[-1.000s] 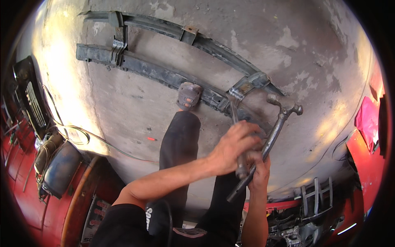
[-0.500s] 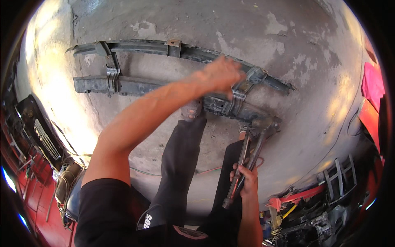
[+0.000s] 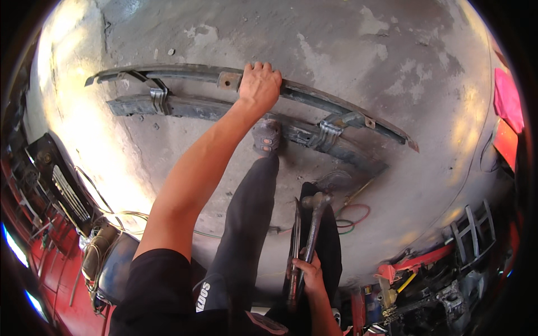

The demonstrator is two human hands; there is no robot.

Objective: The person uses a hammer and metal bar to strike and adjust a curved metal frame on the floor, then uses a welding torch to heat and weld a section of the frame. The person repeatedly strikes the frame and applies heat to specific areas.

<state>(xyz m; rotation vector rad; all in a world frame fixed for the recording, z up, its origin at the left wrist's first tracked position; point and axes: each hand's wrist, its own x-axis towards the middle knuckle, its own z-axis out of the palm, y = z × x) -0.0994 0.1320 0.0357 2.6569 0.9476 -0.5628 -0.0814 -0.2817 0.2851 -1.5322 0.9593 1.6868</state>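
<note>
On the concrete floor in front of me lies a dark metal bumper frame: a curved upper rail (image 3: 185, 71) joined by bent brackets (image 3: 329, 132) to a thicker lower beam (image 3: 193, 109). My left hand (image 3: 260, 87) is closed over the middle of the upper rail, beside a small tab with a hole (image 3: 228, 81). My shoe (image 3: 265, 136) rests against the lower beam. Down by my right thigh, my right hand (image 3: 308, 270) grips a hammer (image 3: 315, 221) together with a slim metal bar (image 3: 296, 227), both pointing away from me.
Green and red hoses (image 3: 356, 213) run across the floor behind the hammer. A tank (image 3: 119, 263) with coiled cable and a dark grille panel (image 3: 59, 182) stand at left. Metal parts and a red beam (image 3: 414, 260) crowd the lower right.
My left hand has moved left from above the right bracket and now grips the upper rail. The frame has tilted. My right hand has drawn the hammer and bar back from the beam's right end.
</note>
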